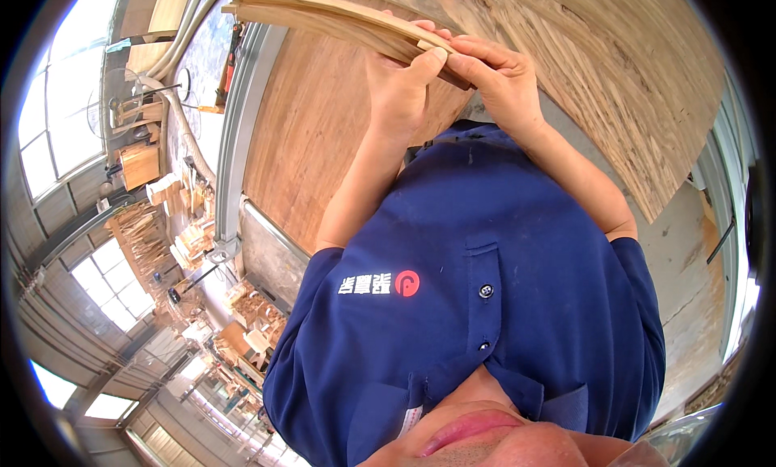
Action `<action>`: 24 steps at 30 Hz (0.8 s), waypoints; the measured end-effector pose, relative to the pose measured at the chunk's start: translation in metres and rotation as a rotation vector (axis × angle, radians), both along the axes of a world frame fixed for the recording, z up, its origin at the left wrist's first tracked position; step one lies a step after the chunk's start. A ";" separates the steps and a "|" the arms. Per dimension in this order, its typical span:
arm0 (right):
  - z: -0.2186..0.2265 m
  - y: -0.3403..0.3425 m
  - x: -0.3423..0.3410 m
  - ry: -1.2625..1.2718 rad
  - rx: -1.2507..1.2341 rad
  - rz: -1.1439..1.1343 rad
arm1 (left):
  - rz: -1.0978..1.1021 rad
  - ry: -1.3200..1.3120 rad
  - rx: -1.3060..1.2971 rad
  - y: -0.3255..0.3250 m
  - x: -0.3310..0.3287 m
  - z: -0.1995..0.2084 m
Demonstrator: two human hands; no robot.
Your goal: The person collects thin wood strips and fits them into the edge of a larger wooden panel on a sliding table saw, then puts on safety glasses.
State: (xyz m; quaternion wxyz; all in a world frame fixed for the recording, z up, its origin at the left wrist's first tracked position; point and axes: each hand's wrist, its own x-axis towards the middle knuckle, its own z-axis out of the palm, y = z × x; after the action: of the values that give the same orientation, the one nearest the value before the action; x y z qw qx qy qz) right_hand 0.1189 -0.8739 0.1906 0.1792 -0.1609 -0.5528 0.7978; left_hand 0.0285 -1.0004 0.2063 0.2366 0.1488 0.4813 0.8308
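Note:
A long wooden strip [331, 14], light brown with a lengthwise groove along its edge, runs from the upper left to my hands. My left hand [404, 83] is wrapped round it near its near end, fingers behind and thumb on the edge. Beside it, my right hand [503, 77] is closed at the same end, thumb and index finger pinching there. A small pale wood edge [432, 47] shows between the two thumbs; whether it is a separate piece I cannot tell. The strip's darker end corner [454, 81] juts out below the fingers.
A brown wooden panel [299, 128] lies below the strip, with a grey metal rail [233, 156] along its left. A large grained board [622, 79] spans the upper right. Wood offcuts [194, 241], a hose [182, 111] and an orange-handled tool [212, 109] are at the left.

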 end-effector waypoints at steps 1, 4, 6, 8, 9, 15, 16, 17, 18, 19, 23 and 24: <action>0.002 0.000 0.000 0.020 0.016 -0.014 | -0.023 -0.008 0.031 0.000 0.000 0.000; 0.005 0.000 0.001 0.076 0.047 -0.003 | -0.058 -0.048 0.069 0.002 0.003 0.006; 0.002 -0.001 0.003 0.089 0.121 -0.041 | -0.077 -0.067 0.089 0.004 0.004 0.009; 0.003 -0.002 0.005 0.095 0.141 -0.055 | -0.103 -0.073 0.119 0.004 0.003 0.011; 0.005 -0.003 0.006 0.095 0.122 -0.050 | -0.117 -0.065 0.132 0.003 0.003 0.010; 0.003 -0.004 0.005 0.154 0.123 0.010 | -0.133 0.045 0.175 0.001 -0.005 0.005; 0.002 -0.003 0.005 0.169 0.128 0.023 | -0.132 0.051 0.176 0.000 -0.007 0.006; 0.001 -0.003 0.005 0.151 0.131 0.033 | -0.132 0.057 0.177 0.000 -0.008 0.006; 0.000 -0.002 0.005 0.133 0.133 0.044 | -0.132 0.050 0.176 -0.001 -0.008 0.007; -0.001 -0.002 0.005 0.116 0.136 0.055 | -0.132 0.043 0.176 -0.001 -0.009 0.007; 0.000 -0.005 0.003 0.118 0.052 0.085 | -0.137 0.023 0.173 -0.006 -0.012 0.004; -0.001 -0.007 0.002 0.103 0.070 0.068 | -0.133 0.030 0.164 -0.006 -0.012 0.003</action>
State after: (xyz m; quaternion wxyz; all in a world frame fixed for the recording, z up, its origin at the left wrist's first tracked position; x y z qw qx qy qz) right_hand 0.1214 -0.8806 0.1891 0.1855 -0.0945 -0.5757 0.7907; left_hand 0.0160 -1.0063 0.2089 0.2711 0.2116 0.4044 0.8474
